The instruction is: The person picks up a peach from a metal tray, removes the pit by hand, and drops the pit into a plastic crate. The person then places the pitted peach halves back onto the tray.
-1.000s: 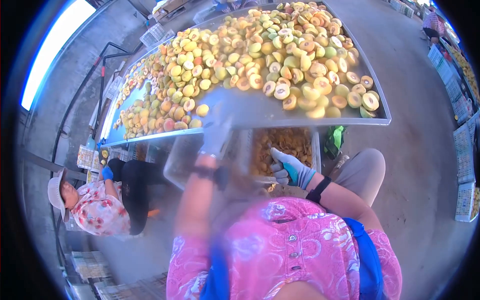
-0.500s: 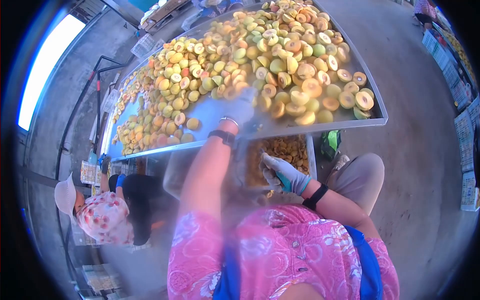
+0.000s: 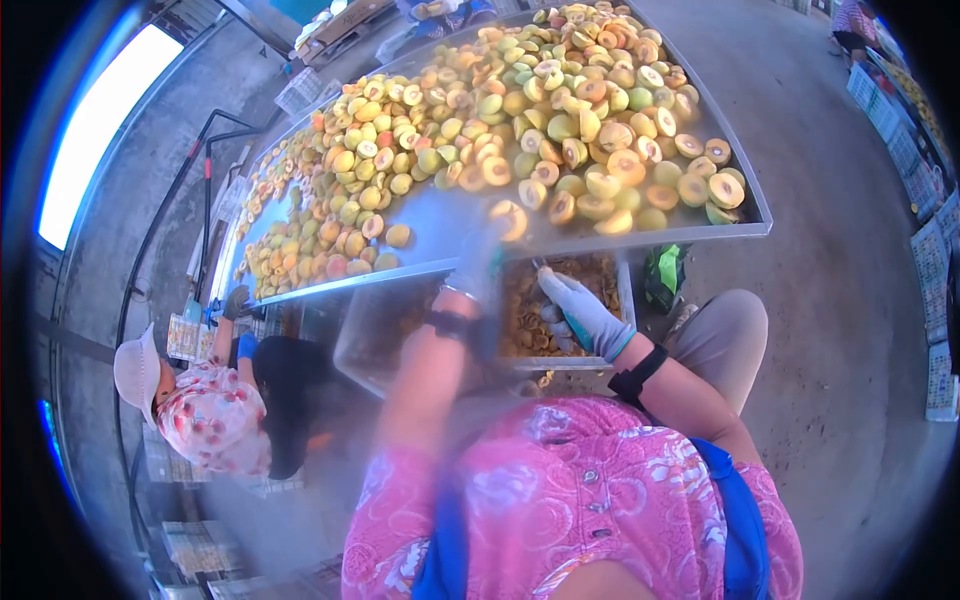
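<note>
My left hand (image 3: pixel 478 262), in a pale glove, is smeared by motion at the near edge of the metal tray table (image 3: pixel 600 243); its fingers do not show clearly. Just beyond it lies a blurred peach half (image 3: pixel 508 220). My right hand (image 3: pixel 588 315), in a grey and teal glove, is closed with its fingers curled, and a small thin tool (image 3: pixel 541 264) pokes out by the thumb. Under that hand, below the tray's edge, a bin (image 3: pixel 627 300) holds brown pits and scraps (image 3: pixel 525 315). Many yellow peach halves (image 3: pixel 600 130) are heaped across the tray.
At the left, a person in a white hat (image 3: pixel 205 420) sits by the tray's far end, near white crates (image 3: pixel 188 338). A green and black bag (image 3: pixel 664 275) stands right of the bin. Stacked white crates (image 3: pixel 930 260) line the far right; other people are at the back.
My left hand has pulled back from over the peaches to the tray's near edge. My right hand has shifted slightly right and up, its tool tip now showing more clearly.
</note>
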Demonstrator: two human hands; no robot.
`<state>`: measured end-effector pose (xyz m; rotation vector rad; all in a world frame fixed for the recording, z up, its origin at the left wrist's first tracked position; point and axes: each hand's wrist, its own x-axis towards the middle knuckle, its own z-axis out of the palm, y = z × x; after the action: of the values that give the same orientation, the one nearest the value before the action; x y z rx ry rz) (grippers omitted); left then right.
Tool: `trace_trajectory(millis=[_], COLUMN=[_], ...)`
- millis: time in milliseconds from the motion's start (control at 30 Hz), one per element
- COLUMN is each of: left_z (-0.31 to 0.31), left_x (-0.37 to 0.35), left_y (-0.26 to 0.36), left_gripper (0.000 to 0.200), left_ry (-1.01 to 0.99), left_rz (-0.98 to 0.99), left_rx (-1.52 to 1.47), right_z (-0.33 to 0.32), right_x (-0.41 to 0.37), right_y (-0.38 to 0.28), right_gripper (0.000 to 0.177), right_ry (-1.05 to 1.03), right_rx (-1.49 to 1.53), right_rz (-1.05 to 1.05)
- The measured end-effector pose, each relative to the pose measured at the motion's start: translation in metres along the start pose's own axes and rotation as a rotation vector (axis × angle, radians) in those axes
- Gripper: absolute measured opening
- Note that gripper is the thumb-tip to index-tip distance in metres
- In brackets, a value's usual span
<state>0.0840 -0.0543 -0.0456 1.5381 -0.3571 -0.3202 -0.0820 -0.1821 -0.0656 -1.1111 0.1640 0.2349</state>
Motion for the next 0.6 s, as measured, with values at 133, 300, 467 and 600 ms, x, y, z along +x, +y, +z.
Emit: trace_trajectory(millis=[133, 300, 467, 600], left_z=[0.017, 0.033, 0.032, 0.049], left_x=[-0.031, -0.055, -0.062, -0.078], left_y=[-0.002, -0.002, -0.015, -0.019], left_gripper=[0.029, 0.036, 0.033, 0.04], left_ry=[-0.059, -0.018, -0.096, -0.228], left_rz=[-0.038, -0.203, 0.158, -0.071], left_rx=[-0.536, -0.942, 0.035, -0.565], right_z=[0.004, -0.002, 0.0, -0.004], right_x=[-0.007, -0.011, 0.0, -0.004], right_y=[-0.017, -0.028, -0.022, -0.025], right_gripper=[0.052, 0.037, 0.026, 0.03], right_ry=[0.038, 0.03, 0.318, 0.397], right_rx=[-0.034, -0.102, -0.362, -0.72], right_rz=[0.009, -0.109, -0.615, -0.659])
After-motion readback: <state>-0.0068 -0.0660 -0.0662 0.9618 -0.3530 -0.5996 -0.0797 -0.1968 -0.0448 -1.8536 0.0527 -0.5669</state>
